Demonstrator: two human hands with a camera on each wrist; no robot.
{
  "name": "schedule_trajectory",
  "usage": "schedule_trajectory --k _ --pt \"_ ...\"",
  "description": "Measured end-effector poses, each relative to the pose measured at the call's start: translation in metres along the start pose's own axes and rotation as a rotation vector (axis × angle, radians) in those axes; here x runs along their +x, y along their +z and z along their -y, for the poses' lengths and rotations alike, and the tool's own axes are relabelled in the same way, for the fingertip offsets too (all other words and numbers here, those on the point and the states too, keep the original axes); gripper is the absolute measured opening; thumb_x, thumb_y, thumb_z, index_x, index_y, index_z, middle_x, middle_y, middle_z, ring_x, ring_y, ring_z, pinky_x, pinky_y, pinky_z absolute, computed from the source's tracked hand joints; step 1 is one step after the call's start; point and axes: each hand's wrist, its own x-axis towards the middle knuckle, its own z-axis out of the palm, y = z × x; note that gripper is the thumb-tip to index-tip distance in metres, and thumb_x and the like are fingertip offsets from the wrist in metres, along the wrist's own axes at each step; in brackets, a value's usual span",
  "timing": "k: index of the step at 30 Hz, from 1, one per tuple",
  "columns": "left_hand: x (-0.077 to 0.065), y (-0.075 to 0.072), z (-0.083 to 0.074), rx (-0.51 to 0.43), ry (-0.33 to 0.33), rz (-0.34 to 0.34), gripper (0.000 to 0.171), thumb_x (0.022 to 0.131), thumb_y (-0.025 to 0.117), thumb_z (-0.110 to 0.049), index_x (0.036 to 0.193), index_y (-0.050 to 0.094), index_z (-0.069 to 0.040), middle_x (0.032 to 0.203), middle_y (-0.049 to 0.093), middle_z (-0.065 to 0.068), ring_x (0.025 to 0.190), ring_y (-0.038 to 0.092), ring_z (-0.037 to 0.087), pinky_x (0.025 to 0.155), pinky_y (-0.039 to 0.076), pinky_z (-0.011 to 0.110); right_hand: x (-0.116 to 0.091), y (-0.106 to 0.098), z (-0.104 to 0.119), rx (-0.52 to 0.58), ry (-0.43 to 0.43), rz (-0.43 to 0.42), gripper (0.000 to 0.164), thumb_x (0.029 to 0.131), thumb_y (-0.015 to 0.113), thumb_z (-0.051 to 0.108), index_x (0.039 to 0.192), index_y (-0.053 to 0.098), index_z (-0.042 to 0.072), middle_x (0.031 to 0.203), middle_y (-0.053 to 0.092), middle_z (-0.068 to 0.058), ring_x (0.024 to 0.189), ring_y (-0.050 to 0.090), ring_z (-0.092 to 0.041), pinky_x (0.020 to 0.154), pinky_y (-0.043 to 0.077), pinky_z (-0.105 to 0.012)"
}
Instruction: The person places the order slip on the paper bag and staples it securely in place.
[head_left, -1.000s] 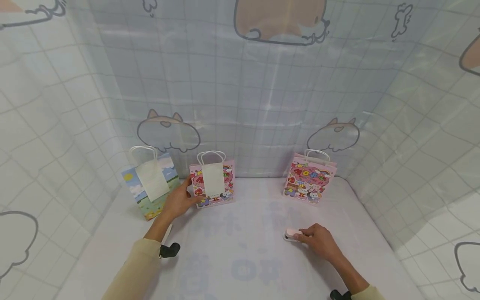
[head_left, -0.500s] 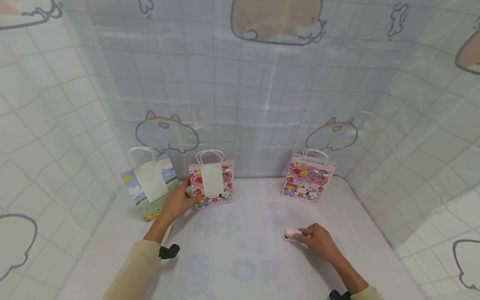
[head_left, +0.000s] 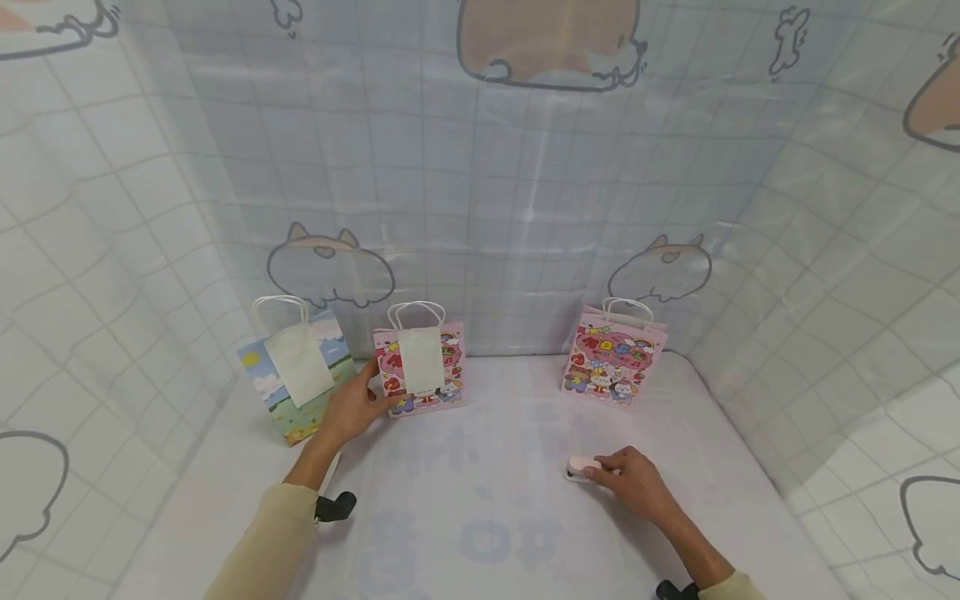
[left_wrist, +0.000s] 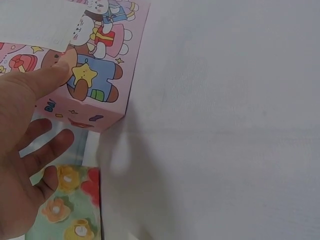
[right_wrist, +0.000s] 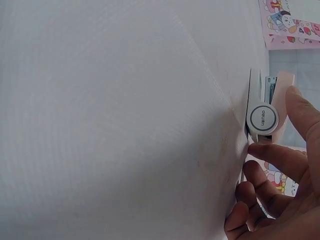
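In the head view, my left hand (head_left: 352, 408) grips the left edge of a pink cartoon paper gift bag (head_left: 453, 375), which stands upright with a white paper slip (head_left: 422, 360) over its front. The left wrist view shows the thumb (left_wrist: 52, 75) pressed on the bag's printed face, by the slip's corner; the lower fingers curl loosely beside it. My right hand (head_left: 637, 483) pinches a small pink-and-white stapler (head_left: 582, 467) that sits on the table. Seen from the right wrist, the thumb lies on the stapler's pink top (right_wrist: 284, 100) and the index finger at its rear end.
A blue-and-green landscape gift bag (head_left: 341, 354) with a white slip leans left of my left hand. Another pink gift bag (head_left: 615, 358) stands at the back right. Under my left forearm a thin white edge (head_left: 331, 471) shows. Patterned sheeting (head_left: 510, 208) walls the table (head_left: 510, 500) on three sides.
The head view has shifted slightly, so the scene sits a little further left. Both hands, the bags and the stapler keep their places.
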Motion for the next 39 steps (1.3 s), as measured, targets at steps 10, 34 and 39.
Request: schedule_trajectory --k 10,34,39 --pt "-0.007 0.001 0.002 0.007 -0.003 -0.003 0.094 0.088 0.07 -0.059 0.16 0.026 -0.018 0.151 0.049 0.013 0.093 0.061 0.028 0.073 0.051 0.037 0.001 -0.001 0.001 -0.012 -0.016 0.003 0.06 0.085 0.075 0.054 0.118 0.074 0.003 0.092 0.055 -0.002 0.082 0.047 -0.017 0.065 0.038 -0.031" --pt "-0.063 -0.024 0.041 0.125 0.031 0.061 0.053 0.09 0.075 -0.037 0.134 0.064 -0.009 0.131 0.064 0.016 0.097 0.063 0.027 0.074 0.052 0.04 0.028 -0.049 -0.004 0.052 -0.032 -0.129 0.075 0.09 0.062 0.067 0.129 0.062 0.003 0.123 0.061 -0.017 0.107 0.056 -0.03 0.083 0.051 -0.042" --pt "-0.073 -0.028 0.047 0.101 -0.021 0.099 0.049 0.091 0.074 -0.038 0.131 0.067 -0.01 0.124 0.068 0.013 0.1 0.064 0.028 0.081 0.054 0.048 0.038 -0.068 -0.007 0.091 -0.009 -0.178 0.075 0.092 0.059 0.065 0.133 0.058 0.002 0.13 0.057 -0.021 0.114 0.055 -0.035 0.082 0.053 -0.042"
